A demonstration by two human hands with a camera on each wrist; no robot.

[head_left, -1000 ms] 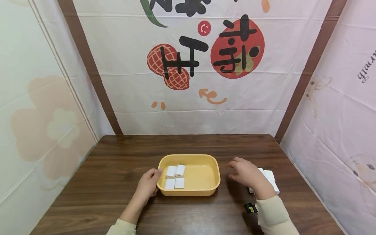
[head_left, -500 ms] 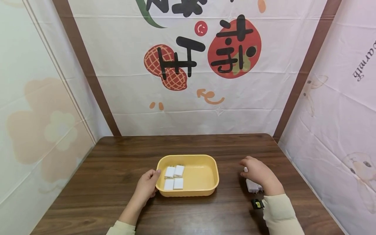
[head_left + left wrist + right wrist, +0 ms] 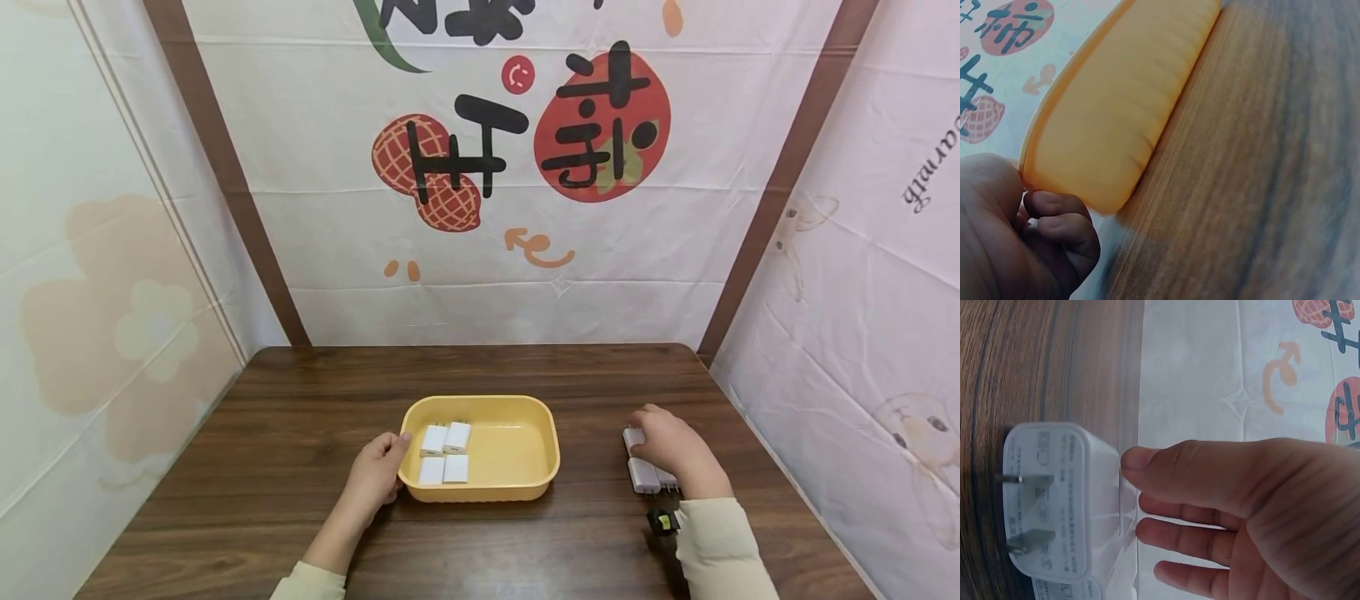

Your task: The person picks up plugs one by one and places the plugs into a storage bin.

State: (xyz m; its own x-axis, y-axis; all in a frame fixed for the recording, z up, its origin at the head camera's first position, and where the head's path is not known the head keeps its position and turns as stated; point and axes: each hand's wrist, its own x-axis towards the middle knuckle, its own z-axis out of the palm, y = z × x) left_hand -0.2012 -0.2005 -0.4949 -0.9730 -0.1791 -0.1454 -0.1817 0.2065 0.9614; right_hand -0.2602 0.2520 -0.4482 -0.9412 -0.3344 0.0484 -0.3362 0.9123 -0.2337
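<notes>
My left hand (image 3: 378,468) pinches the left rim of a yellow plastic bin (image 3: 517,450), thumb over the edge and fingers curled under it. In the left wrist view the bin's ribbed outer wall (image 3: 1104,106) fills the middle. Several white charger plugs (image 3: 432,439) lie inside, grouped at the left. My right hand (image 3: 675,442) is over a second group of white chargers (image 3: 643,475) on the table's right side. In the right wrist view, its thumb is at the top edge of a charger (image 3: 1047,500) with two metal prongs; its fingers are extended, with no firm grip visible.
A brown wood-grain table (image 3: 330,383) bears everything. A small black object with a yellow-green mark (image 3: 663,522) is at my right cuff. Printed cloth (image 3: 480,308) hangs behind the table and along both sides.
My right hand has moved to the right, away from the bin, and come down over the chargers. The left hand keeps its hold on the bin, which stays in place.
</notes>
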